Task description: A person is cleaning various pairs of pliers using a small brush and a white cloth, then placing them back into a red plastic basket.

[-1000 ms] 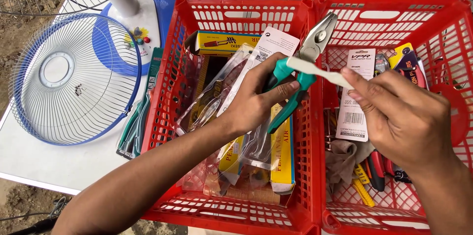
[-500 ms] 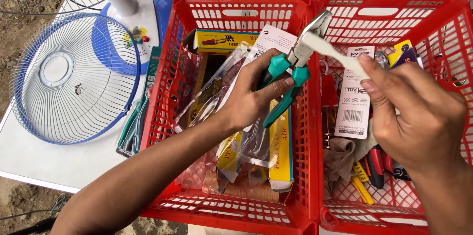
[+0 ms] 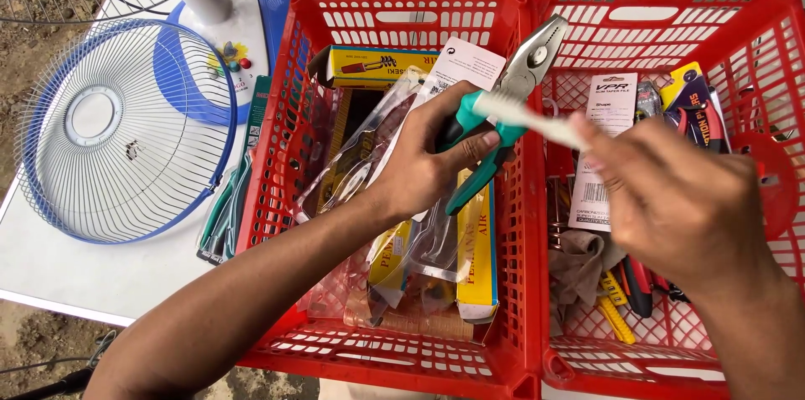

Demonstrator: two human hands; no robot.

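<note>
- Nearest, my two forearms come up from the bottom edge over two red baskets set side by side: the left basket [image 3: 293,157] and the right basket [image 3: 755,56].
- My left hand [image 3: 423,169] is clenched around the teal handles of a pair of pliers [image 3: 503,106], held above the wall where the baskets meet, metal nose pointing up and away to the right.
- My right hand [image 3: 671,199] is blurred; its fingers pinch one end of a thin white strip [image 3: 520,113] that lies across the pliers just above my left thumb.
- Under my left hand, the left basket holds clear plastic packets and a long yellow box [image 3: 476,257]; another yellow box [image 3: 377,66] lies at its far end.
- The right basket holds a white card pack [image 3: 599,157], a grey rag [image 3: 579,266] and tools with red and yellow handles.
- To the left, on a white table [image 3: 92,283], lies a blue-rimmed wire fan guard [image 3: 126,127], with green-handled cutters [image 3: 225,215] between it and the left basket.
- Farther off stands the fan's blue and white base [image 3: 243,31].
</note>
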